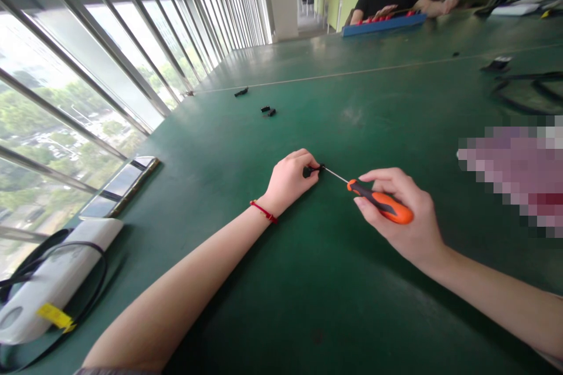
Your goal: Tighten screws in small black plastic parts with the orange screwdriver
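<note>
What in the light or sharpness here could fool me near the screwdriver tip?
Head view: daylight at left is partly blown out; the green table has a pale sheen beyond the hands and darkens nearer the camera; the black part at the left hand is too small and dark to show how the screwdriver tip meets it; square blocks mask a patch at right.

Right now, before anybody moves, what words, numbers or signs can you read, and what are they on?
None that I can read.
Yellow tag on the black cable: too blurred to tell if it has writing.
Screwdriver in the right hand: no readable lettering.
</note>
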A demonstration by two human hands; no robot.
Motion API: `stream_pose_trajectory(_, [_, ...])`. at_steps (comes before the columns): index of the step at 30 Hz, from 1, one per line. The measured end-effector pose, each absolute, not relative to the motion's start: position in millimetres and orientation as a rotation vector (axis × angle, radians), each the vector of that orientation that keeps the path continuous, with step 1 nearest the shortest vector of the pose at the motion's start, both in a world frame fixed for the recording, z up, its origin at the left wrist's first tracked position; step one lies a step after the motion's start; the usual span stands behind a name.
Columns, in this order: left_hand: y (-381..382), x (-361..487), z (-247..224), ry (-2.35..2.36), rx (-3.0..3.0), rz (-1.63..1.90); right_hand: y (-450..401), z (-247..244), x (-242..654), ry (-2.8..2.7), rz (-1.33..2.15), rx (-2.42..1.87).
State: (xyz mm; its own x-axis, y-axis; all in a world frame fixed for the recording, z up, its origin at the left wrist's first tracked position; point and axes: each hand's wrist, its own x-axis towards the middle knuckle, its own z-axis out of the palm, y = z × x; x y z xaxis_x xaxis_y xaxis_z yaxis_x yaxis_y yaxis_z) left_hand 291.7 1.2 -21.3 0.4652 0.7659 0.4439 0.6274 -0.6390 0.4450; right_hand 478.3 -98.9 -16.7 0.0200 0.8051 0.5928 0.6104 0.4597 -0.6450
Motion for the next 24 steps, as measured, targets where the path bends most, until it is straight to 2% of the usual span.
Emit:
stream_pose_trajectory(7, [1.6, 291.3, -21.4, 1.203, 2.492, 0.922, -99.1, -17.2, 479.5, -1.586, 0.164, -1.198])
stream_pose_trajectory(13, [1.1, 291.6, -20.1, 1.207, 2.491, 0.915, -99.9, -14.9, 479.2, -1.692, 0.283, -1.232])
stream_pose_trajectory(18, [1.1, 291.8, -20.4, 1.206, 2.489, 0.914, -98.1, -16.2, 478.7, -1.575, 0.179, -1.214])
stream_pose_trajectory(24, [0.9, 291.7, -20.0, 1.208, 2.489, 0.910, -97.9, -17.5, 479.7, -1.653, 0.349, -1.242])
